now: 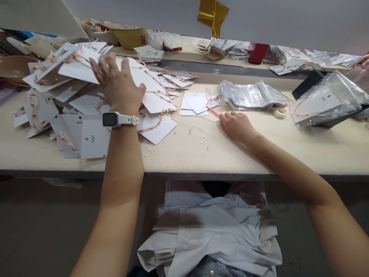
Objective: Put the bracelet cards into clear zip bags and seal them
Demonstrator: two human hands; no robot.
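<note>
My left hand (118,82), with a white smartwatch (115,119) on the wrist, lies spread and flat on a heap of white cards (86,96) strung with rose-gold chains at the left of the table. My right hand (236,125) rests on the cream tabletop (259,154) with its fingers curled, pinching the edge of a clear plastic bag (213,105) with a pink strip. A small stack of blank white cards (194,104) lies just beyond that bag.
A stack of clear zip bags (250,96) sits right of centre, with a tape roll (280,112) beside it. Filled bags (325,102) lean at the far right. A yellow bowl (128,36), a red box (257,53) and more cards line the back ledge. Tiny beads dot the table.
</note>
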